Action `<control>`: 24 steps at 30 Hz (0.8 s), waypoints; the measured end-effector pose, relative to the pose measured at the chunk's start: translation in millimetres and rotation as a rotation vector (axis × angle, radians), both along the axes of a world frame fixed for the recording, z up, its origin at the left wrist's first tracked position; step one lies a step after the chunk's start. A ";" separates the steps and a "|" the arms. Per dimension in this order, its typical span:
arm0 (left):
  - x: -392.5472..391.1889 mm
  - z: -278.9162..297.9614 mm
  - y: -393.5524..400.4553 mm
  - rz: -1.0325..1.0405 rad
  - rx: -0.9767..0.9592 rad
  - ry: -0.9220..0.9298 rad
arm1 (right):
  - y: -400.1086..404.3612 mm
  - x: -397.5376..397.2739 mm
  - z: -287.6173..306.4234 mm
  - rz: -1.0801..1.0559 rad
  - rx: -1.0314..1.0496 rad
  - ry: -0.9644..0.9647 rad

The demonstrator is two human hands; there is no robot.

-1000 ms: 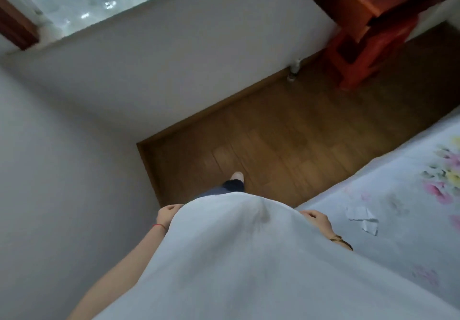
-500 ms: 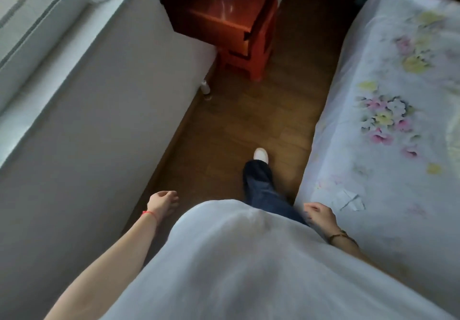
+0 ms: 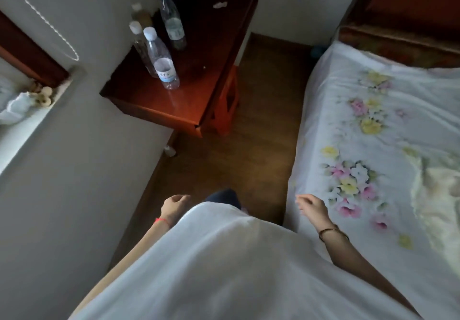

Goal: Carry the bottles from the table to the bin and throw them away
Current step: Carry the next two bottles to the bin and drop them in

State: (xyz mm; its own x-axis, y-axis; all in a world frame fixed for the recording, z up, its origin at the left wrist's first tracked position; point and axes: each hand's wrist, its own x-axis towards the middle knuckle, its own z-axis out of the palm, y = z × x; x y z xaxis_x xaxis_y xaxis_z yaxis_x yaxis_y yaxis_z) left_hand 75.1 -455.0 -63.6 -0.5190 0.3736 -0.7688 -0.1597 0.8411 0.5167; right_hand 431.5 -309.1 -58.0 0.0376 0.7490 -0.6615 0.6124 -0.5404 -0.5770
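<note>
Several clear plastic bottles stand upright on a dark red wooden table ahead of me. The nearest bottle has a white cap and a pale label. A taller bottle with a bluish cap stands behind it, and two more bottles crowd against the wall. My left hand hangs empty by my hip, fingers loosely curled. My right hand is also empty, fingers apart, beside the bed edge. Both hands are well short of the table. No bin is in view.
A bed with a white floral sheet fills the right side. A wall and window sill run along the left. A narrow strip of wooden floor leads to the table. A small white object lies at the wall's foot.
The view has swung up and forward along the gap between wall and bed. The table and its bottles have come much closer. Both hands stay empty at my sides.
</note>
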 end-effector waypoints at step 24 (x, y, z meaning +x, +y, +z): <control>-130.8 83.4 300.8 0.589 0.324 0.560 | 455.3 -384.5 80.7 0.878 0.318 0.323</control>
State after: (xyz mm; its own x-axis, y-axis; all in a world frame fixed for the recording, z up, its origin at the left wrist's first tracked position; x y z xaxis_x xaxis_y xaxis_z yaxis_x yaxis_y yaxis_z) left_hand -55.7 -154.2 19.9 -0.9661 0.0812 -0.2451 -0.1732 0.4999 0.8486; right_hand 47.0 146.2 22.7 -0.7637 0.5687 -0.3054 0.5090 0.2396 -0.8268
